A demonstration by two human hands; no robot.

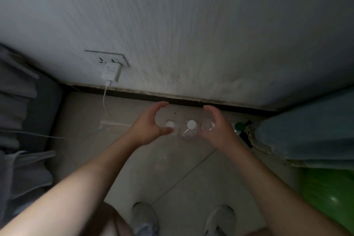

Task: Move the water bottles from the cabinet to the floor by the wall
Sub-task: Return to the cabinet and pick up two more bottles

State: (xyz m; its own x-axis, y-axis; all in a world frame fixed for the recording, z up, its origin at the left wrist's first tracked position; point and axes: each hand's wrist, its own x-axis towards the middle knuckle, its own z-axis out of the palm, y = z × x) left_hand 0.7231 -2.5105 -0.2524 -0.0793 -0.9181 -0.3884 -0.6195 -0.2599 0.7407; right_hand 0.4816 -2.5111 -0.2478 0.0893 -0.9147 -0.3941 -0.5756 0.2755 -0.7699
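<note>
Three clear water bottles with white caps stand side by side in a row above the pale floor, close to the dark skirting of the wall (191,25). I see them from above: left bottle (169,124), middle bottle (191,125), right bottle (207,125). My left hand (148,123) curls around the left end of the row. My right hand (218,130) cups the right end. Both hands press the row together between them. Whether the bottles touch the floor cannot be told.
A white charger (110,72) hangs in a wall socket at left, its cable trailing onto the floor. Grey fabric (21,120) fills the left side. At right are a teal cushioned edge (306,130), a green-capped bottle (239,126) and a green ball (329,193). My shoes (143,216) are below.
</note>
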